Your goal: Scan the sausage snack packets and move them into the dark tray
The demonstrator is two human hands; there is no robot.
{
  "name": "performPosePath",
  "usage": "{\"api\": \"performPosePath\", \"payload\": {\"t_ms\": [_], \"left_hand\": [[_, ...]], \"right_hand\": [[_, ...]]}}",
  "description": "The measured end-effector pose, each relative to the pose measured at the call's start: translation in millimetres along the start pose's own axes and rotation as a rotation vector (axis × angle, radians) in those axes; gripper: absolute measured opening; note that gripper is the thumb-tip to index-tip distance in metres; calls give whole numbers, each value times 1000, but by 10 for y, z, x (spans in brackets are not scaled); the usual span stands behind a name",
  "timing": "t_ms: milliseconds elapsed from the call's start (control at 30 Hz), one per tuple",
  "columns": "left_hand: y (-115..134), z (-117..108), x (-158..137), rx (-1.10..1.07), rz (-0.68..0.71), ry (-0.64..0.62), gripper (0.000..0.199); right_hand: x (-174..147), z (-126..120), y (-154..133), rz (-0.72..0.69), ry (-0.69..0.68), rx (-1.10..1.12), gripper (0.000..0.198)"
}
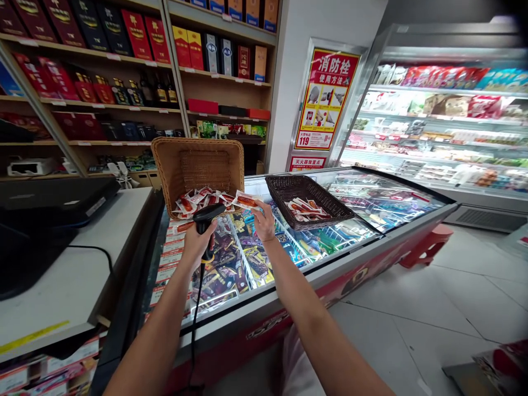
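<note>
My left hand [198, 242] is wrapped round the grip of a black barcode scanner [203, 215], whose cable hangs down over the freezer's front. Its head points right, toward my right hand [264, 221], which pinches a wrapped sausage [246, 200] in a clear and white packet by its end. Behind both hands a tan wicker basket [198, 144] stands tipped toward me, with several similar packets [202, 199] in its lower part. To the right, a dark brown woven basket [317, 191] holds more wrapped sausages [306, 209].
Both baskets rest on a glass-topped chest freezer [330, 264] with bagged goods inside. A white counter [82, 258] with a dark machine [53, 203] borders it on the left. A red stool [429, 245] stands at the right; shelves of boxes [140, 33] rise behind.
</note>
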State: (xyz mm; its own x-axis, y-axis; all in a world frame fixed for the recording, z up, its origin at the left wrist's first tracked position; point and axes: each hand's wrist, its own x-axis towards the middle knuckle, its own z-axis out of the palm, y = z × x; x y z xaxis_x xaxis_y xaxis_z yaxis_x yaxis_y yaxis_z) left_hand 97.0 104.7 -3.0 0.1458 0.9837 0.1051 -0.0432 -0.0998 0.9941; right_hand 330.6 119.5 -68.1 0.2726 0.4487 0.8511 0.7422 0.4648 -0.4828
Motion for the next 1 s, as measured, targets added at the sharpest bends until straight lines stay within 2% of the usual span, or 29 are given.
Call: {"api": "performPosePath", "payload": {"t_ms": [333, 533, 800, 1000], "left_hand": [[-104, -56, 34, 210, 104, -40, 44], [-108, -68, 38, 259, 108, -40, 41], [-126, -56, 38, 258, 105, -34, 45], [-93, -41, 26, 153, 122, 34, 46]], "right_hand": [[-3, -5, -26, -4, -27, 11, 46], [-25, 17, -1, -74, 10, -29, 45], [-38, 92, 130, -257, 126, -83, 25], [-13, 52, 118, -203, 145, -138, 28]]}}
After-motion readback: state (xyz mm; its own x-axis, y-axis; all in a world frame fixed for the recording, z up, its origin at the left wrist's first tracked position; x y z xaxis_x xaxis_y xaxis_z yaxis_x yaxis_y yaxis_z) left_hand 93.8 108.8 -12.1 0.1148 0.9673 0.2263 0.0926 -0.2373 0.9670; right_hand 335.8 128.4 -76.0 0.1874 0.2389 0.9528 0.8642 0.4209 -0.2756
